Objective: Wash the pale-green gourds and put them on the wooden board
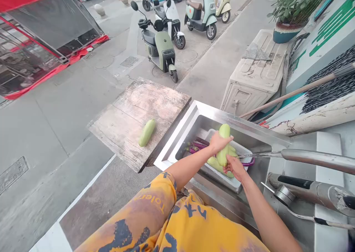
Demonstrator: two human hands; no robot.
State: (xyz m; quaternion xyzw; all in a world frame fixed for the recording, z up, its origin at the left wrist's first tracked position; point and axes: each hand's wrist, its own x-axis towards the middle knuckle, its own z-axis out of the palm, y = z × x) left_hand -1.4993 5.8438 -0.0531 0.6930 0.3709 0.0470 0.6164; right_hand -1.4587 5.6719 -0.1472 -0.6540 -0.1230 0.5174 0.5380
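My left hand (219, 141) is wrapped round the upper part of a pale green gourd (223, 154), held above a white tray (237, 186) in the steel sink. At the gourd's lower end my right hand (234, 167) grips it with the fingers. Water (259, 155) runs from the faucet (316, 159) beside the gourd and my right hand. More green gourds (215, 164) and several purple eggplants (197, 145) lie in the tray, partly hidden by my hands. One green gourd (147, 133) rests on the wooden board (122, 111) left of the sink.
The sink's metal rim (177, 133) borders the board. A second metal pipe (305, 187) and a hose lie at the right. Beyond the sink are a dirty white box (255, 74), a wooden pole (299, 91), a potted plant (291, 11) and parked scooters (162, 46).
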